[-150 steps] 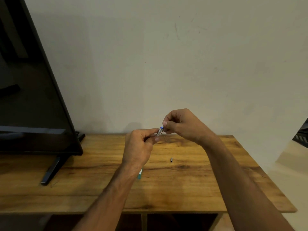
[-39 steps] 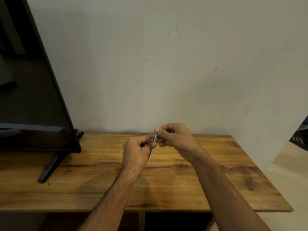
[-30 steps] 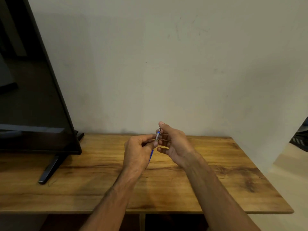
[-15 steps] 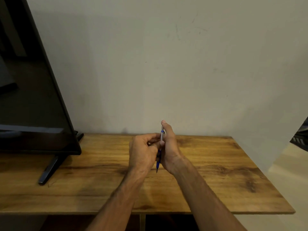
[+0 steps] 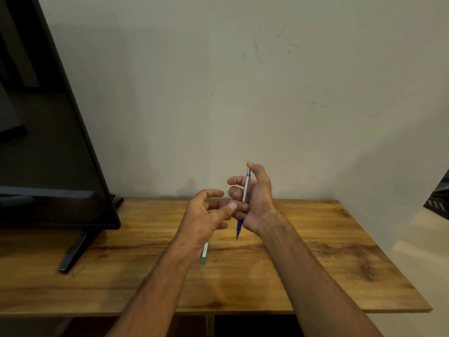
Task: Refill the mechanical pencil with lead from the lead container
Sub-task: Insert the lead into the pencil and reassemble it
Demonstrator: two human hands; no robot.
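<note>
- Our right hand (image 5: pixel 257 203) now grips the pencil (image 5: pixel 246 190) upright, tip down; our left hand (image 5: pixel 206 212) has let go, fingers loose.
- Cap (image 5: pixel 248 170) is refitted, so refilling seems finished.

right hand (image 5: pixel 260 201) grips mechanical pencil (image 5: pixel 246 189) upright | left hand (image 5: pixel 204 215) beside | lead container (image 5: pixel 204 254) on table (image 5: pixel 320 254)

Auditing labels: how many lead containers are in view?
1. The teal lead container lies on the table, partly behind the left forearm. The arms may hide others.
</note>
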